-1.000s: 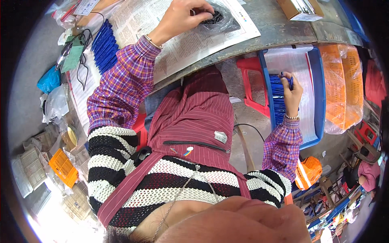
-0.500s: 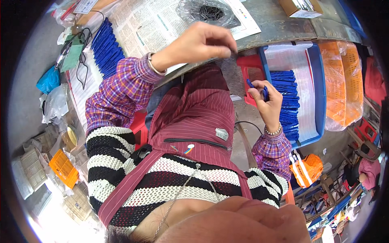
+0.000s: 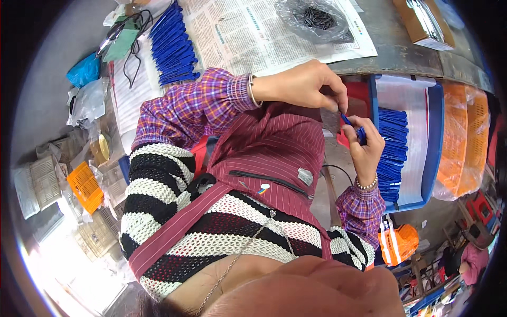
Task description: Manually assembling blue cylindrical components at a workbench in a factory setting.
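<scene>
My right hand [image 3: 367,145] is closed on a slim blue plastic piece [image 3: 362,136], whose tip sticks out past the thumb toward my left hand. My left hand [image 3: 311,87] reaches across above my lap, thumb and fingertips pinched at that tip. Anything between those fingertips is too small to make out. Beside my right hand, a row of similar blue pieces [image 3: 392,150] lies in a blue tub [image 3: 436,134]. A clear bag [image 3: 343,31] of small black pin-like parts [image 3: 318,19] rests on newspaper [image 3: 232,39] on the bench.
More blue pieces [image 3: 173,47] are lined up at the bench's left, near a black cable [image 3: 134,61]. An open cardboard box [image 3: 430,26] sits at the far right. Orange crates [image 3: 465,137] in plastic stand beyond the tub. A red stool [image 3: 356,95] is under the bench edge.
My left hand has come down and right, bringing its fingertips to the tip of the blue piece. My right hand still holds that piece. The whole view has shifted a little.
</scene>
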`<action>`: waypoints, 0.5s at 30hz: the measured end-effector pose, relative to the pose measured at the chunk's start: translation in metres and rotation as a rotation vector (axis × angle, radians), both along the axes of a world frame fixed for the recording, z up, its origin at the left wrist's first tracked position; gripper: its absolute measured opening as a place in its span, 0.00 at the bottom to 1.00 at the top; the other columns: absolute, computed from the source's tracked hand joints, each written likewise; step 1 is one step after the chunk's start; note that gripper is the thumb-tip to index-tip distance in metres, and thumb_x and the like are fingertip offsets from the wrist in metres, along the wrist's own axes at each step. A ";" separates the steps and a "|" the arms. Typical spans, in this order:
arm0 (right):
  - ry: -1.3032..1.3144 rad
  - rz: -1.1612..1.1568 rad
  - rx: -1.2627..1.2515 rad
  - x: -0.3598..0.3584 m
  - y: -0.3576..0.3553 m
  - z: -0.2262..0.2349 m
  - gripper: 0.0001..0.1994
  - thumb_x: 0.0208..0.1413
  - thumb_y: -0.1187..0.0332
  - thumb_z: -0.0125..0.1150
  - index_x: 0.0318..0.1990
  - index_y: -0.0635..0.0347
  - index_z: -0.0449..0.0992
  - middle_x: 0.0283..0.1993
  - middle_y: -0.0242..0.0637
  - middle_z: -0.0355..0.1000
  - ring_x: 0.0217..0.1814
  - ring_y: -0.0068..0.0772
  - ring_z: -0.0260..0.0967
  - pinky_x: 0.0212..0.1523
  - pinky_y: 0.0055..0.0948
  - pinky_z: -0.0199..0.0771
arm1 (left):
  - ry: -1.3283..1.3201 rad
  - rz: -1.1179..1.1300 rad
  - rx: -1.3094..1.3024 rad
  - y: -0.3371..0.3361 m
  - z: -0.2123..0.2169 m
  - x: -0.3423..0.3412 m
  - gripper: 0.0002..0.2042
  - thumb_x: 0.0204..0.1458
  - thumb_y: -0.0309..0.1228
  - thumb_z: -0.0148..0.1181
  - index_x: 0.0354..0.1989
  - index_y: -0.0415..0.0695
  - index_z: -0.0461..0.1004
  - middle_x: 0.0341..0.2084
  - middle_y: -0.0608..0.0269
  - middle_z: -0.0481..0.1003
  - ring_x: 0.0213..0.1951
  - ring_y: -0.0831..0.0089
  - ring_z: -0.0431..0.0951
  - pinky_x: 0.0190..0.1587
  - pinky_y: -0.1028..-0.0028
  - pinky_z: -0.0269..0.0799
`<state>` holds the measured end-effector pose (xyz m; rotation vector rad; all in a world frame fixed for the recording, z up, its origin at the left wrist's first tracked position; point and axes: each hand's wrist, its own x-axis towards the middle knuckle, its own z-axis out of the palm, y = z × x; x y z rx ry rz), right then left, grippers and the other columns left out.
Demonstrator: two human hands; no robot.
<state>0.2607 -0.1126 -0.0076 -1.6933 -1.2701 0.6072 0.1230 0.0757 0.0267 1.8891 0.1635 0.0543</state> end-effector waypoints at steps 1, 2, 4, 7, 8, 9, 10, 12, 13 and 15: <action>-0.003 0.004 0.003 -0.001 0.001 0.001 0.09 0.45 0.80 0.66 0.36 0.66 0.74 0.31 0.41 0.73 0.29 0.34 0.71 0.30 0.25 0.68 | 0.001 0.000 0.000 0.000 -0.001 0.000 0.08 0.45 0.19 0.61 0.35 0.38 0.79 0.30 0.61 0.79 0.35 0.73 0.78 0.40 0.76 0.73; -0.006 0.008 0.007 -0.001 0.001 0.002 0.09 0.45 0.80 0.65 0.36 0.66 0.74 0.31 0.41 0.73 0.30 0.34 0.71 0.30 0.25 0.68 | 0.002 0.005 -0.014 0.001 -0.003 -0.001 0.08 0.45 0.19 0.61 0.35 0.38 0.79 0.30 0.61 0.79 0.35 0.73 0.78 0.40 0.76 0.73; -0.004 0.007 -0.008 -0.003 0.001 0.005 0.09 0.45 0.80 0.65 0.36 0.66 0.74 0.31 0.41 0.73 0.30 0.35 0.71 0.30 0.26 0.69 | 0.003 0.007 -0.029 0.000 -0.005 -0.001 0.08 0.45 0.19 0.62 0.35 0.38 0.79 0.30 0.61 0.79 0.35 0.73 0.78 0.40 0.76 0.73; 0.007 0.003 -0.016 -0.005 0.001 0.006 0.09 0.45 0.80 0.65 0.35 0.66 0.74 0.31 0.41 0.73 0.30 0.35 0.71 0.31 0.26 0.69 | 0.018 0.009 -0.026 -0.001 -0.005 0.000 0.09 0.44 0.19 0.63 0.35 0.38 0.78 0.30 0.61 0.79 0.34 0.74 0.79 0.40 0.76 0.74; 0.016 -0.001 -0.010 -0.006 0.001 0.005 0.09 0.45 0.80 0.65 0.35 0.66 0.74 0.31 0.41 0.73 0.30 0.35 0.71 0.31 0.26 0.69 | 0.024 0.009 -0.010 -0.001 -0.005 0.000 0.09 0.44 0.19 0.63 0.36 0.38 0.78 0.30 0.61 0.79 0.34 0.74 0.78 0.40 0.76 0.74; 0.016 -0.003 -0.011 -0.006 0.001 0.005 0.09 0.45 0.80 0.65 0.35 0.66 0.74 0.31 0.41 0.73 0.30 0.35 0.71 0.31 0.26 0.69 | 0.027 0.007 0.006 -0.001 -0.004 0.001 0.09 0.44 0.19 0.63 0.36 0.38 0.78 0.30 0.61 0.79 0.34 0.74 0.78 0.40 0.76 0.74; 0.018 -0.004 -0.010 -0.006 0.000 0.005 0.09 0.45 0.80 0.66 0.35 0.66 0.74 0.31 0.41 0.73 0.30 0.35 0.71 0.31 0.26 0.69 | 0.027 0.005 0.005 -0.001 -0.004 0.001 0.09 0.44 0.19 0.63 0.36 0.38 0.78 0.30 0.61 0.79 0.34 0.74 0.78 0.40 0.76 0.74; 0.022 -0.004 -0.008 -0.006 0.001 0.003 0.09 0.45 0.80 0.66 0.35 0.66 0.75 0.31 0.42 0.73 0.30 0.35 0.72 0.31 0.26 0.69 | 0.044 0.011 0.011 -0.001 -0.003 0.001 0.10 0.43 0.20 0.63 0.36 0.38 0.78 0.30 0.62 0.79 0.34 0.75 0.78 0.40 0.76 0.74; 0.015 0.005 0.005 -0.006 0.002 0.002 0.09 0.44 0.80 0.66 0.35 0.66 0.75 0.31 0.42 0.73 0.31 0.35 0.72 0.31 0.26 0.69 | 0.046 0.011 0.012 -0.001 -0.004 0.000 0.10 0.43 0.20 0.63 0.36 0.38 0.78 0.30 0.62 0.79 0.34 0.75 0.78 0.40 0.76 0.74; 0.007 0.011 0.016 -0.007 0.003 0.001 0.09 0.44 0.79 0.66 0.35 0.66 0.75 0.31 0.42 0.73 0.31 0.36 0.72 0.31 0.26 0.69 | 0.049 0.031 0.032 -0.001 -0.006 0.000 0.09 0.43 0.20 0.63 0.35 0.39 0.78 0.29 0.61 0.79 0.33 0.74 0.79 0.38 0.75 0.74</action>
